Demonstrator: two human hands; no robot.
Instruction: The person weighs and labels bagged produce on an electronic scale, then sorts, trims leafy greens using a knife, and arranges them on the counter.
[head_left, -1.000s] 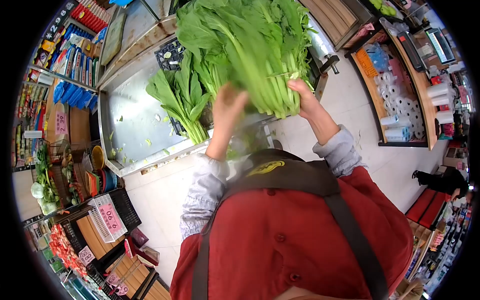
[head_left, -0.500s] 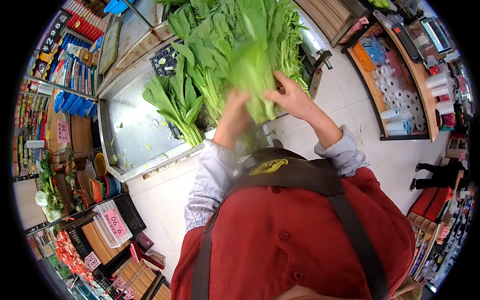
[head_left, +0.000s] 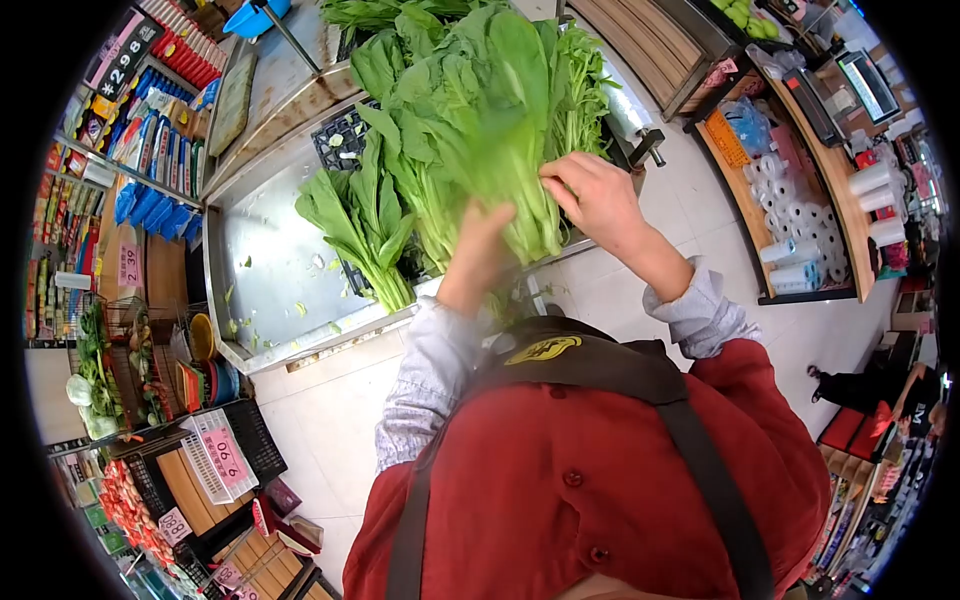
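Note:
Leafy green bunches (head_left: pixel 440 110) lie side by side over the near right part of a metal tray (head_left: pixel 270 260). My left hand (head_left: pixel 480 255), blurred by motion, is at the stalk ends of the middle bunch; what its fingers hold cannot be made out. My right hand (head_left: pixel 595 200) has its fingers pinched together at the right edge of the pale stalks (head_left: pixel 532 215). A smaller bunch (head_left: pixel 370 230) lies apart on the left. Thin-stemmed greens (head_left: pixel 582 90) are beyond my right hand.
A metal roller bracket (head_left: pixel 645 148) juts out right of the greens. Shelves with plastic bag rolls (head_left: pixel 800 215) stand at the right. Packaged goods (head_left: pixel 155 170) and a white basket (head_left: pixel 220 450) are on the left. A person (head_left: pixel 880 390) is at the far right.
My right hand has closed its spread thumb and fingers at the stalks. The view has shifted slightly. At the far right, more of the person shows.

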